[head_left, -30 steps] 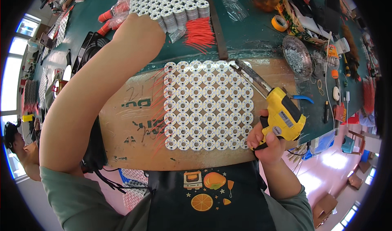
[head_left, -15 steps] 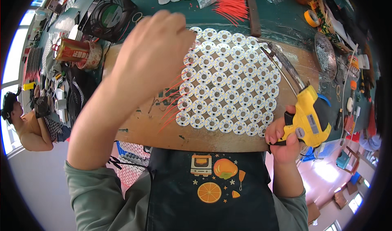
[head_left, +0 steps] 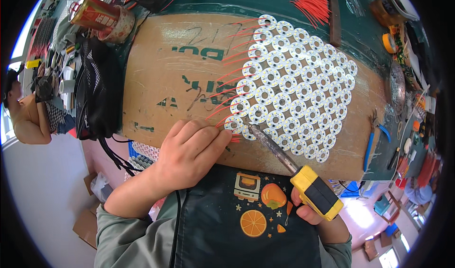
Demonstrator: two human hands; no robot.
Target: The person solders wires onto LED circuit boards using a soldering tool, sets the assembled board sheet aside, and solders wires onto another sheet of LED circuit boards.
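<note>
Light, stiff-looking white ring boards (head_left: pixel 303 86), best taken by their rims, sit gridded right of centre on a scuffed brown sheet (head_left: pixel 180 97). The left hand (head_left: pixel 192 147) appears pinched on limp red wires (head_left: pixel 235 139); the right hand (head_left: pixel 310 213) grips a yellow plastic soldering gun (head_left: pixel 316 192), clear of its metal tip.

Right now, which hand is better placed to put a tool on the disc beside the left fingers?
Probably the right hand: it grips the yellow soldering gun, whose tip is near that disc. The left hand shows no tool, only red wire ends beside it.
</note>
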